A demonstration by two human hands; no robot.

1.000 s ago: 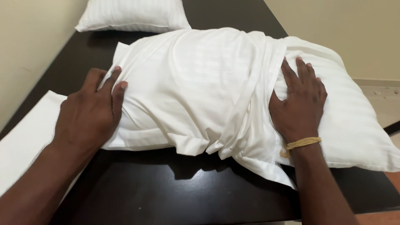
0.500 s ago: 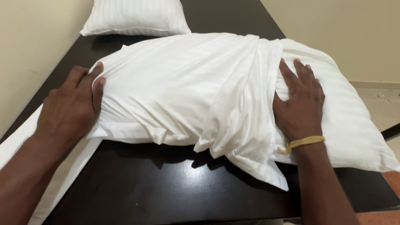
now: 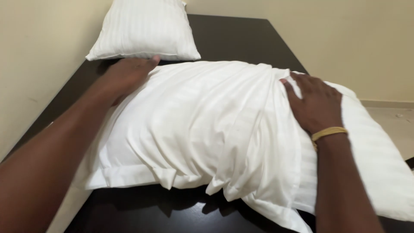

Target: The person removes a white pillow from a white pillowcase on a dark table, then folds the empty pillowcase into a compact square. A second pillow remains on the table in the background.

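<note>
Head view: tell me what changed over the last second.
The left hand slid from the near left corner of the large pillow up to its far left edge, beside the small pillow; the case's left end got pulled smoother. The right hand stayed flat on the bunched case; nothing was let go. The dark table is unchanged.

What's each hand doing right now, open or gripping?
Left hand: open, lying flat on the far left end of the large white pillow.
Right hand: open, fingers spread, pressing the bunched pillowcase edge; holds nothing.
</note>
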